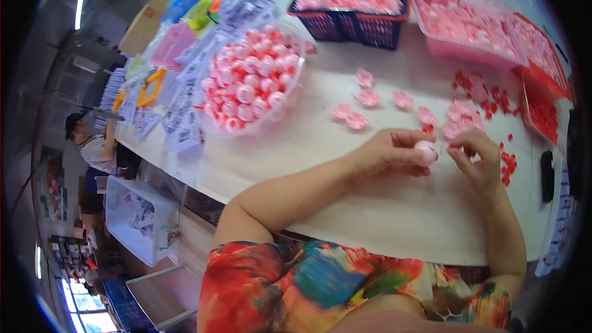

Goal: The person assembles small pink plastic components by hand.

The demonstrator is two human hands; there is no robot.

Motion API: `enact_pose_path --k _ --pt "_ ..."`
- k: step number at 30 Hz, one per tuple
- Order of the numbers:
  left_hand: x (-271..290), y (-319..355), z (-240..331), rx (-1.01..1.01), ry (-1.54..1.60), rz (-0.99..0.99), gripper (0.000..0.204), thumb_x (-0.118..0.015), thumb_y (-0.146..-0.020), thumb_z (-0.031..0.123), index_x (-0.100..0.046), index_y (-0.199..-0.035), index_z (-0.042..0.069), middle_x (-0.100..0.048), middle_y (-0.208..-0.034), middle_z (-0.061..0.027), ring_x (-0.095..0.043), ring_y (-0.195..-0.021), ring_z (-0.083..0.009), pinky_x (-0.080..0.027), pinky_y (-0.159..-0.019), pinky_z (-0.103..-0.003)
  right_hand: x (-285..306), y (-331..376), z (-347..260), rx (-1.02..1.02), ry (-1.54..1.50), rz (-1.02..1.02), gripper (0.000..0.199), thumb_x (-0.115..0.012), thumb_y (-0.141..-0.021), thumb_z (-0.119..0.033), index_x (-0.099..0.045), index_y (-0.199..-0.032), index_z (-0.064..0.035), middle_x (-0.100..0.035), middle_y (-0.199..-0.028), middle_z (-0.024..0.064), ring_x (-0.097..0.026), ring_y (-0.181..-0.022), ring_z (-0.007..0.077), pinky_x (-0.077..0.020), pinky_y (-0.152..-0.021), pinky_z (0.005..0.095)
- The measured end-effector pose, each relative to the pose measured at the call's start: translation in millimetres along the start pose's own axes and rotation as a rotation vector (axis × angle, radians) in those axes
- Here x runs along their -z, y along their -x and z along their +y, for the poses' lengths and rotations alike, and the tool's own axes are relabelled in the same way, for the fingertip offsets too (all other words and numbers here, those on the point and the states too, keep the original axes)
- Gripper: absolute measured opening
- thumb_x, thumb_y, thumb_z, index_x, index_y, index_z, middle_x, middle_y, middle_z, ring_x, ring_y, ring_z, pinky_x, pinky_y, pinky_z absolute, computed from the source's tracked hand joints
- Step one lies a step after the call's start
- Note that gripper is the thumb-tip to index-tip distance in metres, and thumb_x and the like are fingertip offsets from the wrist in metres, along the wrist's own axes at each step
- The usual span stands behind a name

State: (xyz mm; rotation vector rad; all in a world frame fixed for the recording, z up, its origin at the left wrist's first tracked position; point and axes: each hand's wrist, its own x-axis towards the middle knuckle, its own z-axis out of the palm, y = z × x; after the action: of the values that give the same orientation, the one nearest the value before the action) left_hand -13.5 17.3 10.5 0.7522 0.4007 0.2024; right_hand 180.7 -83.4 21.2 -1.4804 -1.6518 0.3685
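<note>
Over the worktable (345, 188), my left hand (392, 153) grips a small round pale-pink plastic ball (427, 152) between thumb and fingers. My right hand (478, 155) is close beside it, fingertips pinched together; whatever they hold is too small to make out. Several loose pink flower-shaped pieces (402, 100) lie just beyond my hands, with a cluster of them (462, 117) above my right hand. Small red beads (508, 168) are scattered to the right of that hand. Further left, a clear round bowl (301, 80) is heaped with pink-and-red balls (250, 80).
A dark blue basket (376, 29) and a pink tray (447, 54), both full of pink pieces, stand at the back. A red tray (542, 111) of red parts is at right. Bagged packages (185, 111) cover the table's left end. A white bin (132, 234) and another person (95, 148) are at left.
</note>
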Motion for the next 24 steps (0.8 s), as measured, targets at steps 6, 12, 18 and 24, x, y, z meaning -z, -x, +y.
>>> enact_pose_path --k 6,12,18,24 --pt "-5 10 2 -0.041 -0.16 0.042 0.043 -0.062 -0.075 0.015 -0.048 -0.113 -0.001 -0.058 -0.097 -0.0089 -0.059 -0.081 -0.0169 -0.049 -0.075 -0.03 -3 -6 -5 0.171 -0.08 0.032 0.01 -0.065 -0.072 -0.005 -0.061 -0.081 -0.003 -0.059 -0.076 0.0021 -0.046 -0.057 0.0075 -0.0355 -0.048 0.0193" --pt "-2 -5 -3 -0.005 -0.259 -0.038 0.048 -0.061 -0.075 0.016 -0.045 -0.117 0.001 -0.057 -0.099 -0.0139 -0.059 -0.083 -0.0179 -0.051 -0.072 -0.029 -2 1 -2 0.188 -0.128 -0.13 0.02 -0.064 -0.07 0.002 -0.061 -0.089 -0.001 -0.058 -0.084 0.0074 -0.052 -0.069 0.0115 -0.041 -0.055 0.0204" --pt "-1 2 -5 -0.016 -0.248 -0.01 0.047 -0.061 -0.075 0.016 -0.046 -0.117 0.0 -0.058 -0.096 -0.0102 -0.059 -0.079 -0.0168 -0.051 -0.072 -0.029 -8 1 -4 0.206 -0.159 -0.185 0.018 -0.063 -0.07 0.002 -0.061 -0.088 0.0002 -0.057 -0.084 0.0082 -0.052 -0.07 0.0133 -0.0413 -0.055 0.0217" --pt "-2 2 -8 -0.016 -0.313 -0.027 0.046 -0.06 -0.076 0.016 -0.046 -0.117 0.0 -0.058 -0.095 -0.0084 -0.059 -0.079 -0.0159 -0.051 -0.071 -0.028 -17 0 6 0.363 -0.186 -0.048 0.014 -0.067 -0.07 -0.009 -0.063 -0.082 -0.0017 -0.059 -0.071 0.0089 -0.058 -0.063 0.0158 -0.0459 -0.053 0.0253"
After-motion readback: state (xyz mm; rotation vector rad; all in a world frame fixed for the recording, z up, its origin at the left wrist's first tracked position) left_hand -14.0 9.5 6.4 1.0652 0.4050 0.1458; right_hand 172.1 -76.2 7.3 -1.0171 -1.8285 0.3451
